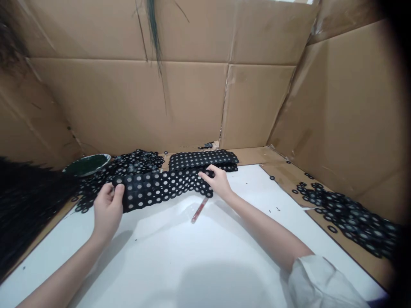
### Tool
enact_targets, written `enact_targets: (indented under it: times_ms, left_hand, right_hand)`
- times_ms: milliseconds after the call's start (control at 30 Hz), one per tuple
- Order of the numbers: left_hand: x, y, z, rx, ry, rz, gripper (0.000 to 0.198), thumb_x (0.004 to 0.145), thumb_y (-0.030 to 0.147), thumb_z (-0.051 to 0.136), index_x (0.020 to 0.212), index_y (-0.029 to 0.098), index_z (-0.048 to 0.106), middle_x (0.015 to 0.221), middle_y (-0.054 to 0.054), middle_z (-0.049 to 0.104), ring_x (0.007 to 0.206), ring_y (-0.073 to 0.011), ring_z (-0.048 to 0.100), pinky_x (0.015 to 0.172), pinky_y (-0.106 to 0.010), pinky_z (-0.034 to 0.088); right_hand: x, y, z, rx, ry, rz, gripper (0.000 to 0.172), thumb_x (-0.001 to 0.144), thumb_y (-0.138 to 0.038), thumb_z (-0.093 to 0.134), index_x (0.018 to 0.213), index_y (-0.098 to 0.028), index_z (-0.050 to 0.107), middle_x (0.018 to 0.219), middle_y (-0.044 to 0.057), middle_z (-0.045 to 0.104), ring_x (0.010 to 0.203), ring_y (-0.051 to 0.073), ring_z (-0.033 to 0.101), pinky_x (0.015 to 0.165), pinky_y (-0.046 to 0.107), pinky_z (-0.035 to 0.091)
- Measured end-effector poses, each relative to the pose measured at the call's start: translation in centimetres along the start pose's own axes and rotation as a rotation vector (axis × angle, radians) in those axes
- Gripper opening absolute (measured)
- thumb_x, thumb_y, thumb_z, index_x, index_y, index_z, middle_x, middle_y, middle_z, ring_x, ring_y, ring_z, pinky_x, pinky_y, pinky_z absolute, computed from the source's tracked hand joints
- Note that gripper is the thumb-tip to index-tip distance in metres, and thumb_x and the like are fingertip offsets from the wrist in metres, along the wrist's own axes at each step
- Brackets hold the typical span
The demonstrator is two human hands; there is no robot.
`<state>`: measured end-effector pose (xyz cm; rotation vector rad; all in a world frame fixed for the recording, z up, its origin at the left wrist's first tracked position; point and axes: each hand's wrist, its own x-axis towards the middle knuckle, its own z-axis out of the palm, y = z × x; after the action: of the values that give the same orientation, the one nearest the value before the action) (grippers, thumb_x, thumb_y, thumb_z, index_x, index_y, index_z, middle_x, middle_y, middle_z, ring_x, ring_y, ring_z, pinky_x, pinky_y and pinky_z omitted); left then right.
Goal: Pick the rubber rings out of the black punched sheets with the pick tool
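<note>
A long black strip punched with round holes [160,188] lies across the white table [180,256]. My left hand [107,209] is closed on its left end, thumb on top. My right hand [218,182] grips the strip's right end with curled fingers. Just behind lies a stack of the same perforated black strips [202,159]. A thin reddish stick-like tool [199,210] rests on the table below my right wrist.
Loose black rings are heaped at the back left [135,164] and along the right side [346,214]. A round dish with dark green contents [88,164] stands at the left. Cardboard walls [135,98] enclose the table on three sides.
</note>
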<state>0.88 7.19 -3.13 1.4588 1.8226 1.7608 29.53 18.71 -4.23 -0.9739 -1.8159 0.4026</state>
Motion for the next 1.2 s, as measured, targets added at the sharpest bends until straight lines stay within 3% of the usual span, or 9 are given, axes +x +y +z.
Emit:
enact_targets:
  times_ms: [100, 200, 367, 567, 667, 767, 933, 1067, 1200]
  left_hand:
    - [0.3, -1.5, -0.6, -0.065, 0.042, -0.061, 0.026, 0.074, 0.045, 0.05, 0.085, 0.02, 0.05, 0.073, 0.0, 0.058, 0.064, -0.0164, 0.054, 0.058, -0.028, 0.042]
    - [0.4, -2.4, -0.7, 0.004, 0.067, -0.063, 0.027, 0.074, 0.045, 0.05, 0.083, 0.02, 0.051, 0.074, 0.0, 0.057, 0.065, -0.0153, 0.053, 0.061, -0.026, 0.042]
    - [0.2, -2.2, -0.8, 0.205, 0.041, 0.074, 0.022, 0.078, 0.041, 0.044, 0.081, 0.02, 0.05, 0.072, 0.001, 0.054, 0.069, -0.015, 0.051, 0.066, -0.025, 0.039]
    - [0.2, -2.6, -0.7, 0.107, 0.043, -0.002, 0.021, 0.076, 0.041, 0.047, 0.079, 0.021, 0.05, 0.068, 0.001, 0.054, 0.064, -0.0149, 0.052, 0.06, -0.024, 0.04]
    - [-0.3, -2.7, 0.1, -0.068, -0.07, -0.145, 0.023, 0.072, 0.044, 0.051, 0.077, 0.021, 0.049, 0.061, 0.002, 0.053, 0.055, -0.0149, 0.051, 0.051, -0.025, 0.041]
    - [-0.9, -2.4, 1.0, -0.224, -0.213, -0.262, 0.024, 0.068, 0.042, 0.056, 0.079, 0.021, 0.05, 0.064, 0.0, 0.058, 0.058, -0.0159, 0.055, 0.054, -0.026, 0.045]
    - [-1.2, -2.0, 1.2, -0.266, -0.357, -0.267, 0.033, 0.062, 0.037, 0.063, 0.089, 0.021, 0.052, 0.073, 0.0, 0.063, 0.066, -0.0163, 0.057, 0.063, -0.026, 0.046]
    - [-1.2, -2.0, 1.2, -0.22, -0.357, -0.256, 0.033, 0.059, 0.038, 0.065, 0.084, 0.021, 0.051, 0.063, 0.004, 0.06, 0.059, -0.0134, 0.053, 0.059, -0.023, 0.045]
    - [-1.1, -2.3, 1.1, -0.072, -0.277, -0.219, 0.036, 0.06, 0.041, 0.064, 0.086, 0.019, 0.052, 0.06, 0.004, 0.059, 0.057, -0.0131, 0.052, 0.054, -0.022, 0.042]
  right_hand:
    - [-0.2, 0.2, 2.1, 0.148, -0.015, 0.124, 0.029, 0.069, -0.044, 0.057, 0.063, -0.019, 0.046, 0.061, -0.002, 0.05, 0.058, 0.012, 0.045, 0.057, 0.024, 0.034]
    - [-1.7, 1.4, 4.1, 0.329, -0.109, 0.278, 0.026, 0.067, -0.04, 0.059, 0.072, -0.019, 0.045, 0.065, -0.002, 0.052, 0.06, 0.012, 0.048, 0.057, 0.025, 0.038]
    - [-4.4, 2.0, 5.5, 0.406, -0.264, 0.277, 0.025, 0.066, -0.027, 0.058, 0.084, -0.02, 0.041, 0.071, -0.002, 0.054, 0.061, 0.012, 0.052, 0.056, 0.025, 0.043]
    - [-4.8, 2.5, 3.8, 0.322, -0.186, 0.279, 0.017, 0.07, -0.024, 0.051, 0.083, -0.02, 0.041, 0.074, 0.0, 0.056, 0.066, 0.015, 0.055, 0.062, 0.029, 0.044]
    - [-5.1, 3.4, 2.0, 0.271, -0.116, 0.274, 0.018, 0.071, -0.025, 0.05, 0.084, -0.02, 0.039, 0.076, 0.001, 0.055, 0.068, 0.015, 0.054, 0.064, 0.03, 0.043]
    - [-5.9, 3.8, 0.3, 0.222, -0.066, 0.264, 0.017, 0.072, -0.026, 0.049, 0.083, -0.02, 0.038, 0.077, 0.001, 0.055, 0.069, 0.016, 0.055, 0.064, 0.03, 0.043]
    - [-7.0, 3.6, -1.5, 0.188, -0.015, 0.247, 0.018, 0.072, -0.024, 0.05, 0.085, -0.019, 0.039, 0.082, 0.003, 0.055, 0.075, 0.016, 0.055, 0.067, 0.03, 0.044]
    - [-6.9, 3.8, -1.7, 0.246, -0.003, 0.274, 0.02, 0.07, -0.022, 0.05, 0.088, -0.019, 0.041, 0.084, 0.003, 0.056, 0.075, 0.015, 0.055, 0.067, 0.03, 0.044]
    - [-6.4, 4.5, -1.5, 0.394, -0.027, 0.35, 0.02, 0.067, -0.022, 0.054, 0.083, -0.018, 0.044, 0.077, 0.001, 0.055, 0.07, 0.014, 0.055, 0.066, 0.028, 0.044]
